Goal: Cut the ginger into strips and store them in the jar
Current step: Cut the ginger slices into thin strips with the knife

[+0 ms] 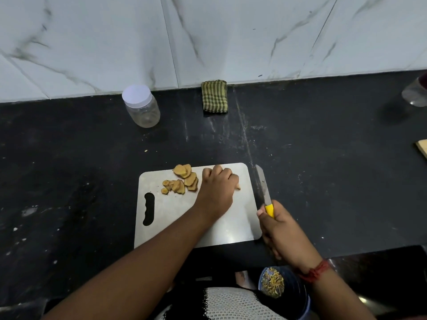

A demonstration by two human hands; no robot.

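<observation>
- The step in hand looks like the move from slicing to strip-cutting: a heap of flat ginger slices [181,181] lies near the far-left corner of the cutting board [175,218], not yet cut into strips.
- The left hand [218,183] rests knuckles-up near the board's far edge, fingers curled under and held close together; a small tan piece of ginger [238,187] peeps out at its right side, so it seems to pin or pinch that piece, though the fingertips are hidden.
- The right hand [280,229] wraps its fingers round the yellow handle of the knife [262,185], thumb near the top of the handle. The blade lies along the board's right edge, pointing away, clear of the ginger.
- The next move, I judge, calls for bringing the blade over the held piece and keeping the curled fingers back from the edge.
- The jar [142,107] stands well apart on the dark countertop [69,181], near the far wall, left of the board; it is clear plastic, rounded, with a white lid on, and looks empty.
- Materials: the board is pale, smooth, rounded at the corners, with a wavy handle slot by its left edge; the slices are fibrous, irregular ovals; the countertop is black stone, speckled and smeared.
- A folded green striped cloth [215,95] leans at the wall; a dark bowl of scraps [280,285] sits below the countertop's near edge.
</observation>
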